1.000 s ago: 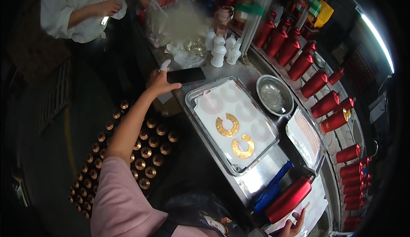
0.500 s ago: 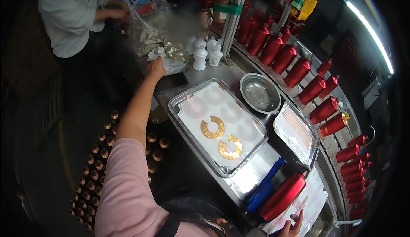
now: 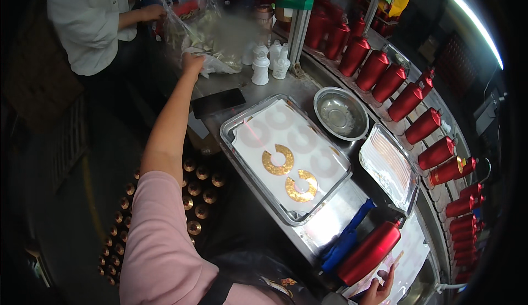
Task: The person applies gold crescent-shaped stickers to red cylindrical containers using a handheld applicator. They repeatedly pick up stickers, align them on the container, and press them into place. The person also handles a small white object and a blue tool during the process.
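My left hand (image 3: 192, 63) reaches to the far left, its fingers closed on the lower edge of a clear plastic bag (image 3: 199, 37). Silvery, crumpled-looking contents show through the bag. At the lower right, my right hand (image 3: 379, 289) has its fingers apart and holds nothing I can see. It is beside a glossy red bottle (image 3: 371, 253) that lies tilted near a blue cloth (image 3: 347, 234). Between my hands is a metal tray (image 3: 258, 181) lined with a white sheet, with two gold C-shaped foil pieces (image 3: 278, 159) on it.
A steel bowl (image 3: 341, 114) and a smaller tray (image 3: 389, 167) stand beyond the large tray. Red bottles (image 3: 390, 82) line a curved conveyor on the right. White bottles (image 3: 260, 67) stand by a metal post. A person in white (image 3: 91, 25) stands far left. Copper-capped items (image 3: 201, 211) fill the floor below.
My left hand has shifted slightly left and up, and the plastic near it is spread differently. The other person's hands have moved apart. Bottles on the conveyor have moved along toward the lower right.
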Tool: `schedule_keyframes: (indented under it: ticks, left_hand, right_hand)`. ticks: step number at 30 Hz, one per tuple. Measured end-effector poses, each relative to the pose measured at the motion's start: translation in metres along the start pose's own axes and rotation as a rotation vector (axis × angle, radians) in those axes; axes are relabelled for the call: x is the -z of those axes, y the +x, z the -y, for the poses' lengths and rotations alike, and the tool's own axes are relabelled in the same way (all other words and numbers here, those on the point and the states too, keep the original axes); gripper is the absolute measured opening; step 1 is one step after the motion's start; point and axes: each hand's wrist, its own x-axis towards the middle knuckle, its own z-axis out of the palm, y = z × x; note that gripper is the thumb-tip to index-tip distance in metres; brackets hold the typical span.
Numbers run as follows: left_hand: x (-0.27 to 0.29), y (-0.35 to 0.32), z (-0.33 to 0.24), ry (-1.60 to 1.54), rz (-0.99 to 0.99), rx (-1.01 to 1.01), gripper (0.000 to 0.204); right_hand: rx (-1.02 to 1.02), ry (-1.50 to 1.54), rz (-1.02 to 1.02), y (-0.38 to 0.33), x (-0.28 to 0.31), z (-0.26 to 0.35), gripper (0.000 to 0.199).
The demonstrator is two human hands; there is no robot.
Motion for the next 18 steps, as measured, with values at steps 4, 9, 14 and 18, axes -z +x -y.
schedule_keyframes:
  ticks: [4,9,14,18]
  left_hand:
    - [0.000,0.000,0.003,-0.119,0.044,0.047,0.044]
    - [-0.001,-0.001,0.007,-0.039,0.058,0.081,0.053]
    - [0.005,0.005,0.006,0.373,0.191,0.057,0.068]
    - [0.010,-0.001,0.009,0.684,0.400,-0.080,0.078]
  right_hand:
    - [-0.053,0.014,-0.002,0.000,-0.004,-0.002,0.060]
    - [0.018,-0.025,-0.006,0.004,-0.011,0.005,0.060]
    - [-0.039,0.000,0.006,0.006,-0.018,0.013,0.060]
    - [-0.046,-0.019,0.002,0.007,-0.022,0.016,0.060]
